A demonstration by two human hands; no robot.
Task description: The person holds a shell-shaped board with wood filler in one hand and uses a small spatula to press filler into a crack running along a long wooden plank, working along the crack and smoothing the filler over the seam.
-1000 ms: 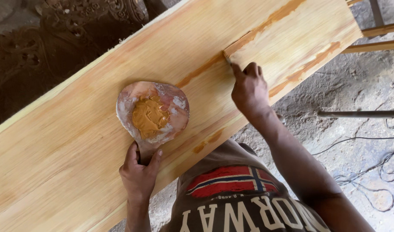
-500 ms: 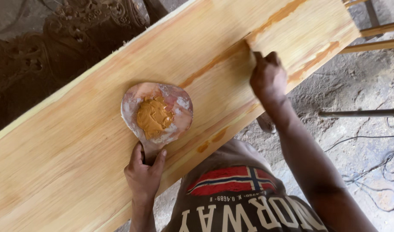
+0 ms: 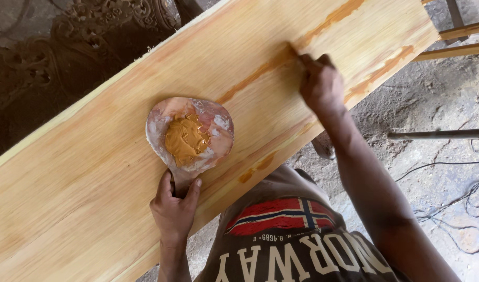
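Note:
A long pale wooden plank (image 3: 93, 172) runs diagonally across the view. On it lies a round paddle-shaped board (image 3: 218, 122) smeared white and pink, with a lump of orange-brown putty (image 3: 185, 138) in its middle. My left hand (image 3: 174, 206) grips the paddle's short handle at the plank's near edge. My right hand (image 3: 321, 86) presses its fingertips on the plank at an orange-brown putty streak (image 3: 260, 73); whether it holds a small tool is hidden by the fingers. Another putty streak (image 3: 380, 70) lies near the plank's right edge.
Dark carved wooden furniture (image 3: 67, 57) stands beyond the plank at top left. Dusty grey ground (image 3: 438, 99) with black cables (image 3: 459, 198) lies at right. A thin metal rod (image 3: 438, 134) and wooden rails (image 3: 459, 49) cross at right.
My right hand has slid along the putty streak on the plank. My left hand still grips the paddle handle, which has kept its place on the plank.

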